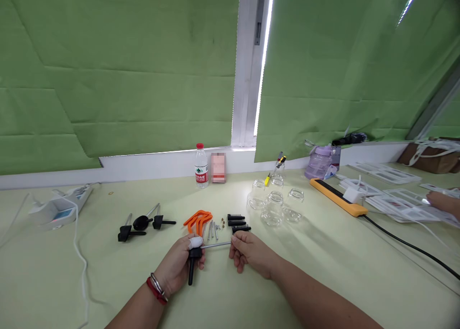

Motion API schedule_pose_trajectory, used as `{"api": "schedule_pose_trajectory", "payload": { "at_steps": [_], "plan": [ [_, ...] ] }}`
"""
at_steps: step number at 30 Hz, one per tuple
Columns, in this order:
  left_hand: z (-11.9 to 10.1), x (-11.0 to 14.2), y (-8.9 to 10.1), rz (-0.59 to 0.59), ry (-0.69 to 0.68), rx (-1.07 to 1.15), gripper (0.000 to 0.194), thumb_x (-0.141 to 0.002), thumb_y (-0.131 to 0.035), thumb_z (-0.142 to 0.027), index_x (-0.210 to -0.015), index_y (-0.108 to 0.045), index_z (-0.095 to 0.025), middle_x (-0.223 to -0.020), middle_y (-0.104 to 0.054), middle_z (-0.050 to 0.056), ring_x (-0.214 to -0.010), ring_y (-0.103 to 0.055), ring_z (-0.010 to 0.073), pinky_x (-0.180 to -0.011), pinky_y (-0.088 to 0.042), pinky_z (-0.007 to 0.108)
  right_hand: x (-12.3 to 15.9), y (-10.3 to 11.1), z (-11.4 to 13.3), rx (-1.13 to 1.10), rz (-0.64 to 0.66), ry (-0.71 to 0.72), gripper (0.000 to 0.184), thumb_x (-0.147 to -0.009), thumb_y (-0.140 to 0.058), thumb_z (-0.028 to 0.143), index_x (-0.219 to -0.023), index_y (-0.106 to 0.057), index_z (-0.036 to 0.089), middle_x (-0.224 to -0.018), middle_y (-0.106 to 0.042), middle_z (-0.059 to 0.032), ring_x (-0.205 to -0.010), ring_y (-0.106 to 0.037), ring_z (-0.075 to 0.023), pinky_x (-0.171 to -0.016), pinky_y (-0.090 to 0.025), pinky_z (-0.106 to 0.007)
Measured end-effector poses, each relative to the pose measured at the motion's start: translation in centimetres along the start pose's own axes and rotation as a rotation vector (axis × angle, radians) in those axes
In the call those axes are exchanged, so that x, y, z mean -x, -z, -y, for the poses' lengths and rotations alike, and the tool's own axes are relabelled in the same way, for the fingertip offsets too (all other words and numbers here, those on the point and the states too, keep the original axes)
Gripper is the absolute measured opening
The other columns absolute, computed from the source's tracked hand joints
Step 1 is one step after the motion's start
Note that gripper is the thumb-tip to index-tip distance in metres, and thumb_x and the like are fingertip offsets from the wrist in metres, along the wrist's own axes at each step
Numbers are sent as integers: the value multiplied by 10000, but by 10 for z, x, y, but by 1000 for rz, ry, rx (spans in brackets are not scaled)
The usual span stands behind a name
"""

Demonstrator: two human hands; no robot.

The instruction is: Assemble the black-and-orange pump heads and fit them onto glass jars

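My left hand [181, 258], with a white wrap on the thumb, is closed round a black cap [195, 253] with a handle pointing down toward me. A thin metal rod [217, 244] runs rightward from the cap. At its far end, the fingers of my right hand [249, 253] are pinched together; whether they also hold a small part is hidden. Just beyond my hands lie orange plastic frames [198, 219], several loose metal rods [212, 231], tiny brown pieces [223, 222] and black ridged pieces [236, 222]. Three similar black capped parts with rods [143, 222] lie to the left.
Several glass jars [272, 211] stand right of centre, one holding yellow-handled tools [276, 168]. A water bottle [201, 168] and a pink box [218, 168] stand by the wall. Power strips [338, 197] and cables lie at the sides. Another person's hand [443, 202] touches white sheets [406, 204].
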State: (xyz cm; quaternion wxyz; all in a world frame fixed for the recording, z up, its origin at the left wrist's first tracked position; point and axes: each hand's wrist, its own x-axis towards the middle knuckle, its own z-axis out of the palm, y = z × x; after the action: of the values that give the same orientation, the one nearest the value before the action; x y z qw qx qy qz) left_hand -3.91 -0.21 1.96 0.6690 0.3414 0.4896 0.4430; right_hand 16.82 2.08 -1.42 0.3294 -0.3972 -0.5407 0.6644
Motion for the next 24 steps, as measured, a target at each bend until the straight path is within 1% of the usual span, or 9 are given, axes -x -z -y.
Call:
{"api": "schedule_pose_trajectory", "payload": {
  "at_steps": [6,9,15,24],
  "plan": [
    [0,1,-1,-6,7,6,142,-714,-624,-254,-725,-500,-185,-593,-535,-10,-489,-526,127,-463,-437,255,0,2,0,-45,28,9,374,-761,-600,514,-857,-430,194,-686,-583,14,-505,-530,-102,-440,-459,-251],
    [0,0,0,-3,15,7,154,-704,-633,-257,-732,-500,-186,-599,-540,-9,-492,-527,128,-465,-438,256,1,1,0,-34,31,6,366,-755,-606,502,-834,-430,191,-685,-582,14,-497,-524,-98,-438,-456,-252],
    [1,-2,1,9,2,8,169,-694,-643,-262,-733,-496,-187,-589,-540,-12,-498,-524,130,-470,-441,259,0,-1,1,-10,8,-5,387,-761,-577,543,-770,-430,185,-693,-582,4,-498,-526,-98,-430,-458,-255],
    [0,0,0,16,2,-3,166,-698,-649,-273,-711,-508,-187,-575,-529,-13,-501,-523,134,-470,-437,259,-1,1,-2,-9,14,5,389,-763,-573,549,-758,-433,185,-689,-585,4,-490,-523,-92,-429,-460,-250]
  ]
}}
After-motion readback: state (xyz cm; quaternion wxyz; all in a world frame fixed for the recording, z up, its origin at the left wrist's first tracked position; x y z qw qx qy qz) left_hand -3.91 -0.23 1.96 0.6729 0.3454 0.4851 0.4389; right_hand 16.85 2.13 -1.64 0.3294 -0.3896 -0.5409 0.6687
